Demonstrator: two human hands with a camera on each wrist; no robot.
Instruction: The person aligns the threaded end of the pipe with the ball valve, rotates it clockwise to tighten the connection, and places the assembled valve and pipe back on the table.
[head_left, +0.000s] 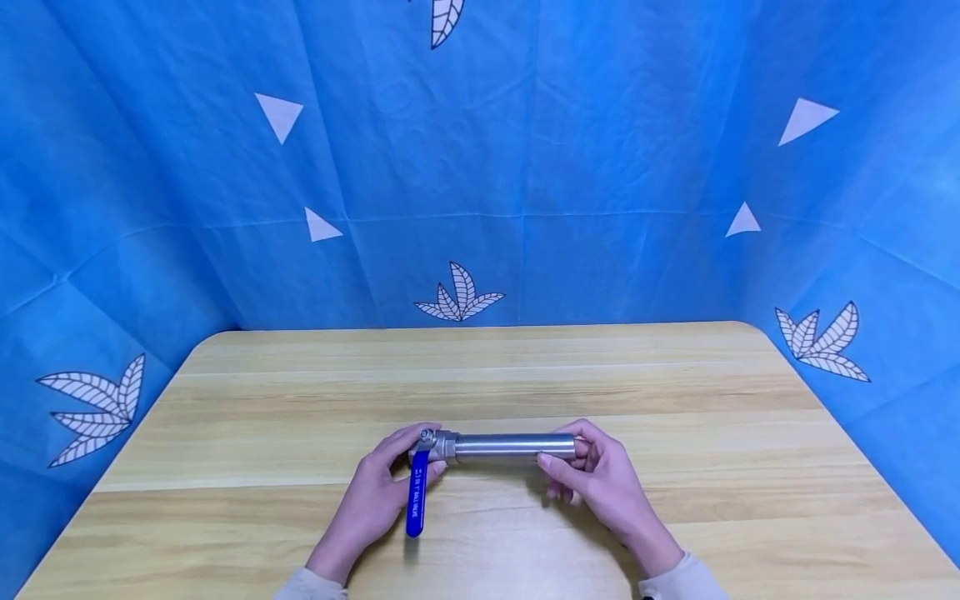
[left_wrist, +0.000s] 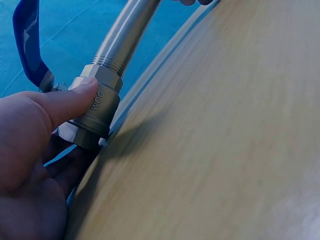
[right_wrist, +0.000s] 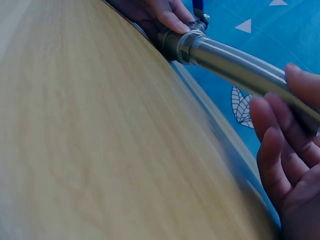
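A steel ball valve (left_wrist: 102, 107) with a blue lever handle (head_left: 417, 496) is gripped by my left hand (head_left: 382, 483), thumb on one side of its body and fingers round the other. From the valve's right end runs a straight steel pipe (head_left: 510, 445), joined at the hex end, with some thread showing beside the nut (left_wrist: 109, 65). My right hand (head_left: 596, 475) pinches the pipe's free end between thumb and fingers. In the head view the lever points toward me. The right wrist view shows the pipe (right_wrist: 240, 62) slanting between both hands, above the table.
The wooden table (head_left: 225, 417) spreads out under both hands, its far corners rounded. A blue curtain (head_left: 600, 167) printed with white leaves and triangles surrounds it at the back and sides.
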